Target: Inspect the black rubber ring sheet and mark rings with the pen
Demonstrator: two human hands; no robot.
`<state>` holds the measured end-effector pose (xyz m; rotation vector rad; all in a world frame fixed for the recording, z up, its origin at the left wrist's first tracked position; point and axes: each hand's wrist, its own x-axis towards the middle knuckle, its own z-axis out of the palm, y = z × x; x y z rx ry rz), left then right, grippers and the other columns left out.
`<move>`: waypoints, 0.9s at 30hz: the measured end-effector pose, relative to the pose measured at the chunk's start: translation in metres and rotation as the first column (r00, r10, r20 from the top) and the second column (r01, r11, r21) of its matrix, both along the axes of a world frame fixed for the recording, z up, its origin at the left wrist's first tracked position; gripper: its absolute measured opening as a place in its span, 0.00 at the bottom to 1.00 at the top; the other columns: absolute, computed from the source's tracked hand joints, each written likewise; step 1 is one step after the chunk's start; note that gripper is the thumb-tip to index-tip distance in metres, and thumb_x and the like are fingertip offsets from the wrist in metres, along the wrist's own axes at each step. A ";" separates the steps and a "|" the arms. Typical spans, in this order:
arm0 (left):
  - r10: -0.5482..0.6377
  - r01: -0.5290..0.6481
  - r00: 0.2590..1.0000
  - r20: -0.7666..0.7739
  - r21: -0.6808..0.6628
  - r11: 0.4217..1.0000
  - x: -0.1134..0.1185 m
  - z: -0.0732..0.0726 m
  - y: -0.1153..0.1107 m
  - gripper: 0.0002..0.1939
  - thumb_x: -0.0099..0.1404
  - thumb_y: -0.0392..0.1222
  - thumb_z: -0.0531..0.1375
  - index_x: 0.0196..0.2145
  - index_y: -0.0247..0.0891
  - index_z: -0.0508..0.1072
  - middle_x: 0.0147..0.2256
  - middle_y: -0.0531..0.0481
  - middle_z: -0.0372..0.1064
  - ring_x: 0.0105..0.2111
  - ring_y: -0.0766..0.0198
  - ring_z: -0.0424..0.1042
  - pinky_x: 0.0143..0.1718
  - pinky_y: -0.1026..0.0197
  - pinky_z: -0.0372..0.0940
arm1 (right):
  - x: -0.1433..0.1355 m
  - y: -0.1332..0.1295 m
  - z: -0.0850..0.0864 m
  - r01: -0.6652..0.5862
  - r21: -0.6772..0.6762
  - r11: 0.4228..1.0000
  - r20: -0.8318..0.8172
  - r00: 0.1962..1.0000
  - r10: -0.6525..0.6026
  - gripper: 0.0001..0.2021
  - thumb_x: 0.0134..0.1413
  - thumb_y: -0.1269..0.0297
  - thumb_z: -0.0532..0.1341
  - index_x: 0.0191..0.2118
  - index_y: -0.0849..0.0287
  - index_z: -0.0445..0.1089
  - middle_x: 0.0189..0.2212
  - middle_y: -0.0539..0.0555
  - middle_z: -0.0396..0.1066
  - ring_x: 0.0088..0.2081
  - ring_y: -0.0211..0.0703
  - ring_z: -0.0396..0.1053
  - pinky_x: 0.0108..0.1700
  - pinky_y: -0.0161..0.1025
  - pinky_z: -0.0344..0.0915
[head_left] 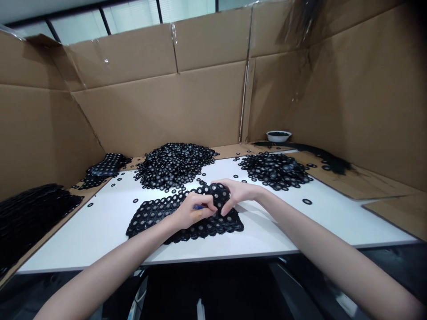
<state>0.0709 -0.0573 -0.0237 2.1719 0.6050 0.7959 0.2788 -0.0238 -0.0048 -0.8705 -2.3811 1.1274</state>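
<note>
A black mat of joined rings lies on the white board, its right part raised and folded between my hands. My left hand is closed over the mat, fingers pinched round a small blue tool whose tip is hidden. My right hand grips the raised right edge of the mat, thumb in front and fingers behind it. Behind the mat is a large heap of loose black rings. A smaller heap of rings sits further right.
Cardboard walls enclose the back and sides. A stack of black mats stands at the left, folded mats behind it. At the back right are a white bowl and a bundle of dark strands.
</note>
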 end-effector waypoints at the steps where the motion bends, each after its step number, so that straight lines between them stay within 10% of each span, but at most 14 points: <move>1: 0.000 0.000 1.000 0.012 -0.043 0.999 0.000 0.000 0.000 0.05 0.56 0.34 0.57 0.24 0.33 0.70 0.23 0.53 0.67 0.23 0.71 0.64 0.27 0.69 0.58 | 0.000 0.000 0.000 0.003 0.001 1.000 0.000 1.000 -0.003 0.31 0.25 0.59 0.72 0.42 0.57 0.67 0.39 0.49 0.69 0.44 0.47 0.65 0.45 0.37 0.62; 7: 0.017 0.004 0.996 0.083 -0.250 0.968 0.001 -0.005 0.005 0.05 0.54 0.36 0.60 0.23 0.32 0.69 0.23 0.53 0.65 0.20 0.72 0.62 0.21 0.70 0.57 | 0.000 0.000 0.000 -0.004 0.010 1.000 0.000 1.000 0.004 0.33 0.24 0.59 0.72 0.44 0.57 0.66 0.40 0.49 0.69 0.45 0.47 0.66 0.46 0.37 0.62; 27: 0.043 0.006 0.990 0.133 -0.345 0.939 0.005 -0.005 0.006 0.04 0.50 0.34 0.61 0.21 0.31 0.69 0.20 0.54 0.65 0.17 0.73 0.61 0.18 0.70 0.55 | 0.000 0.000 0.002 -0.008 -0.034 0.999 -0.008 1.000 0.007 0.29 0.25 0.60 0.71 0.39 0.58 0.65 0.37 0.49 0.67 0.41 0.46 0.65 0.44 0.37 0.62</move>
